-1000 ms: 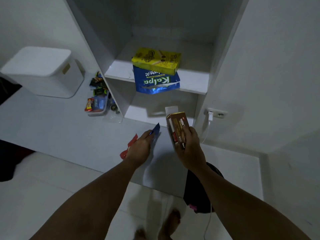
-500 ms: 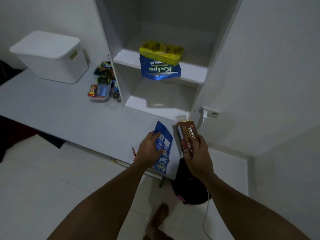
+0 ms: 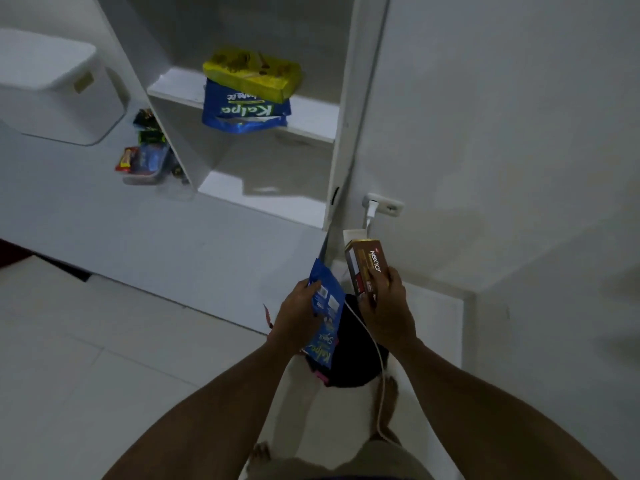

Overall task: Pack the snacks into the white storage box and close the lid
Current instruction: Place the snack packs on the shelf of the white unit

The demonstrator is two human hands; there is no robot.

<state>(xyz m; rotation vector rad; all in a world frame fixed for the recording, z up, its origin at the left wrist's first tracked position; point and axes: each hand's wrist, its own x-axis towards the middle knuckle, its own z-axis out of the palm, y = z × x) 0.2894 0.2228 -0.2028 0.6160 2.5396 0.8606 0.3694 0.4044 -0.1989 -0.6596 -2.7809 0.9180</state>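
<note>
Left hand (image 3: pixel 296 318): thumb and fingers pinch the upper part of a blue Kalpa packet (image 3: pixel 327 306), which hangs down past the wrist with its printed back facing up. A red wrapper edge (image 3: pixel 266 315) shows behind this hand; whether it is gripped too cannot be told. Right hand (image 3: pixel 388 313): fingers curled firmly round the lower half of a brown Nextar box (image 3: pixel 367 268), held on end and slightly tilted, its top clear of the hand. Packet and box sit just beside each other, both held above the floor at the near edge of the white counter (image 3: pixel 138 230). White storage box (image 3: pixel 52 84): far left on the counter, lid on, well apart from both hands. Loose small snacks (image 3: pixel 149 157): heaped on the counter between the storage box and the shelf unit (image 3: pixel 311 119). On the shelf: a yellow packet (image 3: pixel 252 72) lying on top of a blue Kalpa bag (image 3: pixel 246 112), which overhangs the front edge. Wall socket (image 3: pixel 384 206) to the right, with a white cable (image 3: pixel 377 358) trailing down over a black object (image 3: pixel 353 351) on the floor.
</note>
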